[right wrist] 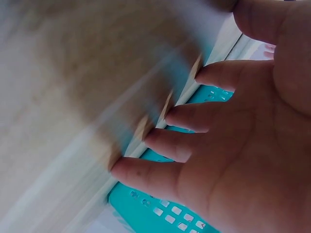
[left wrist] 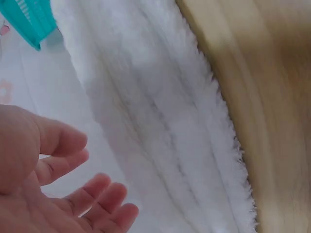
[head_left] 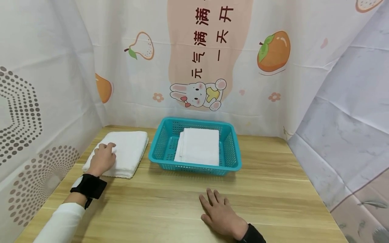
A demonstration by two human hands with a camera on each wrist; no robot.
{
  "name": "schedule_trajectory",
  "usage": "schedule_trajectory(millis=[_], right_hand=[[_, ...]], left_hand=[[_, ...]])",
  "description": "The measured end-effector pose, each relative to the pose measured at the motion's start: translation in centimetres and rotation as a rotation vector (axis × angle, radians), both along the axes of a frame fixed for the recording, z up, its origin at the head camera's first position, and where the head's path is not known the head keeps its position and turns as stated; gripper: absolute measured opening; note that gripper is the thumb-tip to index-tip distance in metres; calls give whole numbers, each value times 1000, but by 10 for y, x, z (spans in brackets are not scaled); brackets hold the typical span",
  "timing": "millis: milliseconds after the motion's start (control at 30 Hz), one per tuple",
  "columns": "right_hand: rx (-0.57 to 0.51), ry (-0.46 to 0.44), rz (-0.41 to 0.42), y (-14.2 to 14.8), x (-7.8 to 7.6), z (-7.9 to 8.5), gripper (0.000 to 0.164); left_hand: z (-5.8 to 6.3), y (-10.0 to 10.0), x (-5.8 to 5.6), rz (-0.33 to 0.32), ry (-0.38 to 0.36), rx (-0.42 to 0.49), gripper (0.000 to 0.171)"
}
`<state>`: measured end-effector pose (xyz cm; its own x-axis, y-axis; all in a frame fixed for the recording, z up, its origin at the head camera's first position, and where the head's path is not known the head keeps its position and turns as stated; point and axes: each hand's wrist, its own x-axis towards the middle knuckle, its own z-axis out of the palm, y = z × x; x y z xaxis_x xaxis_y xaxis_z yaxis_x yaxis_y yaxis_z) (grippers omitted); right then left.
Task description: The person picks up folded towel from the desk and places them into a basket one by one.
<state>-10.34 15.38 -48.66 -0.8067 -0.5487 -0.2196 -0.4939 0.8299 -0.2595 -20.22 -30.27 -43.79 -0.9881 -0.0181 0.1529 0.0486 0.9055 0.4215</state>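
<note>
A folded white towel stack (head_left: 130,148) lies on the left part of the table. Over its left side is my left hand (head_left: 104,158), fingers loosely bent with nothing between them. In the left wrist view, that hand (left wrist: 63,189) appears beside the fluffy layered edge (left wrist: 150,107) of the stack. My right hand (head_left: 220,216) is palm down at the table's front, fingers spread and holding nothing. The right wrist view shows its fingertips at the wooden surface. Beyond it, a teal perforated basket (head_left: 232,150) contains folded white towels (head_left: 200,146).
The wood-grain table (head_left: 170,209) reaches back to a white curtain (head_left: 139,87) printed with fruit and a rabbit. Another patterned curtain (head_left: 60,111) borders the left side, and a marbled cloth (head_left: 343,135) hangs on the right. The basket stands near the back edge.
</note>
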Motion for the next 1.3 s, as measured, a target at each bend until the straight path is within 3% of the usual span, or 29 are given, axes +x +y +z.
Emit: schedule_trajectory(millis=[400,600,967,1100,1300], right_hand=[[-3,-28,-4,-1,0,-1,62],[-14,-29,-7,-2,1,0,62],[-15,-31,-2,0,-1,0,62],[-12,-39,-5,0,-2,0,62],[-11,-26,-7,1,-2,0,62]], left_hand=[[-6,-18,-12,18,-206,30,60],[-6,-27,-19,1,-289,12,67],[1,-31,-21,0,-414,28,74],[0,-33,-23,-7,-425,44,75],[-4,-35,-24,-76,-365,66,72]])
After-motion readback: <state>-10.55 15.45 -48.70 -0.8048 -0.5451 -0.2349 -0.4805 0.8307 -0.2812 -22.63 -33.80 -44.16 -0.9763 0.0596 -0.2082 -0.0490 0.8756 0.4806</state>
